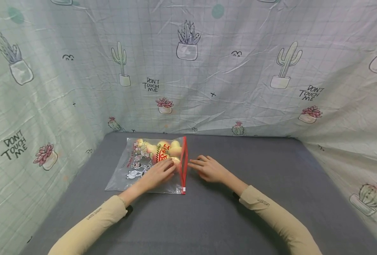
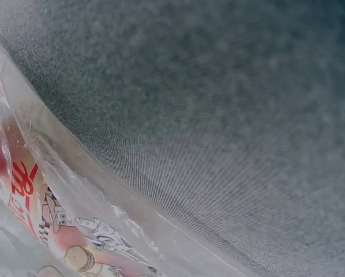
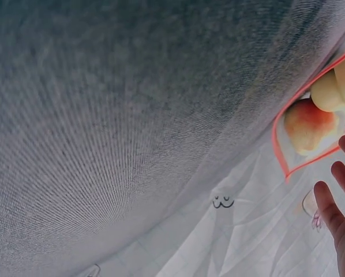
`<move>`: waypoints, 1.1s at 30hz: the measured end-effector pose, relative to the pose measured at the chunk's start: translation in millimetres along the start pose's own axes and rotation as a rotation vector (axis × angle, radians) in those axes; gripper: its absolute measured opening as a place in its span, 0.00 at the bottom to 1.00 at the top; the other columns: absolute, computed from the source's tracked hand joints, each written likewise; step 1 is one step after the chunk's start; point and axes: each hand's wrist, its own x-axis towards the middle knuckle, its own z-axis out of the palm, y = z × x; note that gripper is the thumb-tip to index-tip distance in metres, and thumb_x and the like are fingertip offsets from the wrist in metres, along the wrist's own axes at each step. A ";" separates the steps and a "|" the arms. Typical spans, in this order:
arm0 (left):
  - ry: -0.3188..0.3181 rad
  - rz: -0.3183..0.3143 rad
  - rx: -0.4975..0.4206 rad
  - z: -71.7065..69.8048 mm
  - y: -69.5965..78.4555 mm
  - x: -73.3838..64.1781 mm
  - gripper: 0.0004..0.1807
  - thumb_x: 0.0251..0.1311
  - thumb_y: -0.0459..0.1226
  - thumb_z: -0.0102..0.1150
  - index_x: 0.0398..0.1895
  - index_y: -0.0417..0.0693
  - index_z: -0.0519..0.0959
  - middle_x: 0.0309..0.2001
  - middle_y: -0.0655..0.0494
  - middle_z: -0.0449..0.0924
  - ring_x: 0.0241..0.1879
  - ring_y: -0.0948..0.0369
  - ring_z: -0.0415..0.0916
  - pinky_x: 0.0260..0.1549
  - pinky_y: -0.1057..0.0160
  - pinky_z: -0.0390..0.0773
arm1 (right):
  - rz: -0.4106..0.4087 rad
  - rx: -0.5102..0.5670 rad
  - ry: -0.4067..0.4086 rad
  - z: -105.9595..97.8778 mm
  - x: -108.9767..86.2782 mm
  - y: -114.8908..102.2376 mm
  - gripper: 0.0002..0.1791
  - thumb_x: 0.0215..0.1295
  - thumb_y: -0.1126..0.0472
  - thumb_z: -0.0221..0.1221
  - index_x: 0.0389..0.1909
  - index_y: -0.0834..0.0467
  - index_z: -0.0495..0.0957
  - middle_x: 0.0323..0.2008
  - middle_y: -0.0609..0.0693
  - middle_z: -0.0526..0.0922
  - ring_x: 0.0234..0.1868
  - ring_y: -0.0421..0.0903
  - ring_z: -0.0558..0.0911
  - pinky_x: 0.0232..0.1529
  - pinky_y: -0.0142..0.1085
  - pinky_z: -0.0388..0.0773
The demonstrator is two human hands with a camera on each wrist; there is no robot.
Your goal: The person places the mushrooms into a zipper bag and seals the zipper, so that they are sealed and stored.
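Observation:
A clear plastic zip bag [image 1: 119, 180] with a red zip edge [image 1: 184, 177] and red lettering lies on the table, its mouth gaping toward the right. Inside it are several yellow-and-red peaches [image 1: 175, 150]. Over the bag's front right part reaches my left hand [image 1: 159, 173], fingers loosely extended at the mouth, overlapping a peach there. My right hand [image 1: 210, 169] is just right of the red edge, its fingers spread and pointing at the opening. From the right wrist, a red-blushed peach [image 3: 310, 127] shows within the red-rimmed mouth, close to the fingers [image 3: 329, 210].
The bag rests on a dark grey cloth-covered table [image 1: 239, 219]. A pale curtain [image 1: 213, 71] printed with potted cacti surrounds the table at the back and both sides. A slider [image 1: 184, 190] sits at the zip's near end.

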 end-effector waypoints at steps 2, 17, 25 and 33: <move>0.002 -0.008 0.007 -0.6 -0.2 -1.1 0.21 0.43 0.37 0.64 0.44 0.42 0.75 0.41 0.47 0.76 0.47 0.49 0.74 0.46 0.54 0.74 | 0.002 0.002 0.010 -1.0 -0.5 -0.9 0.25 0.56 0.58 0.56 0.58 0.51 0.69 0.56 0.46 0.74 0.49 0.44 0.71 0.37 0.37 0.71; -0.106 -0.082 -0.033 -17.8 16.3 -2.7 0.24 0.44 0.39 0.64 0.47 0.41 0.75 0.48 0.43 0.75 0.52 0.44 0.71 0.48 0.48 0.72 | -0.014 0.034 0.062 -12.6 -1.0 -22.7 0.29 0.51 0.58 0.60 0.58 0.56 0.68 0.58 0.49 0.71 0.53 0.46 0.69 0.40 0.40 0.72; -0.146 -0.047 -0.035 -22.7 26.1 -2.8 0.25 0.44 0.40 0.64 0.48 0.41 0.75 0.49 0.44 0.75 0.53 0.45 0.70 0.51 0.49 0.71 | -0.056 0.023 0.054 -14.9 -1.3 -34.5 0.29 0.52 0.58 0.60 0.58 0.55 0.68 0.60 0.46 0.69 0.55 0.44 0.69 0.41 0.38 0.71; -0.249 -0.019 -0.063 -27.0 34.2 -11.0 0.21 0.46 0.41 0.62 0.45 0.44 0.75 0.47 0.47 0.74 0.54 0.47 0.69 0.49 0.51 0.72 | -0.152 -0.018 0.042 -15.3 0.4 -45.8 0.28 0.53 0.57 0.59 0.57 0.53 0.69 0.56 0.44 0.73 0.54 0.44 0.69 0.43 0.37 0.70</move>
